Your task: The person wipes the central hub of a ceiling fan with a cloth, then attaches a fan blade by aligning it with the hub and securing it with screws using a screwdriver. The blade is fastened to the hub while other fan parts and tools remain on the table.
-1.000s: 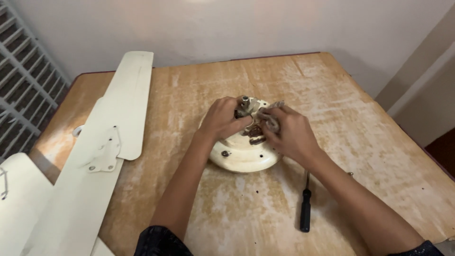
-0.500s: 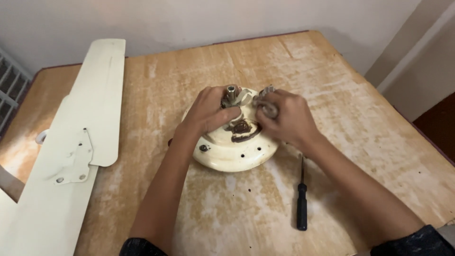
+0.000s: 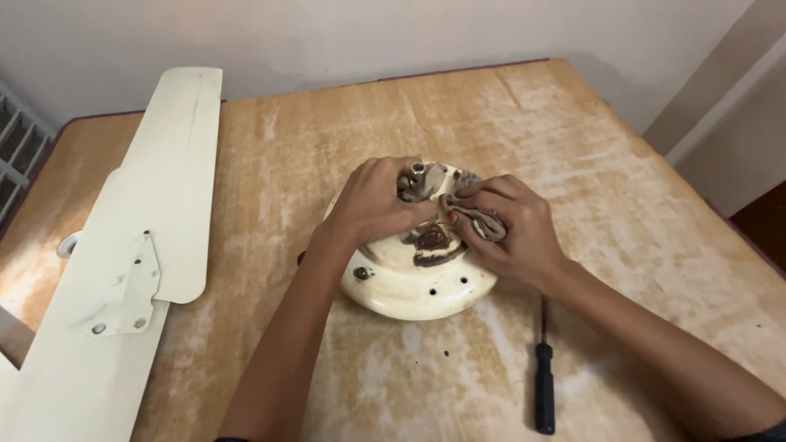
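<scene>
A round cream fan motor housing with rusty brown stains lies on the worn wooden table. My left hand grips its top beside the short metal shaft. My right hand presses a dirty grey-brown cloth against the housing's top, just right of the shaft. Both hands touch each other over the middle of the housing.
Two cream fan blades with metal brackets lie along the table's left side. A black-handled screwdriver rests on the table right of the housing, under my right forearm. A white wall runs behind; a window grille is at far left.
The view has shifted so the housing sits nearer the middle. My right hand with the cloth has moved slightly across the housing's top. The left hand keeps its grip.
</scene>
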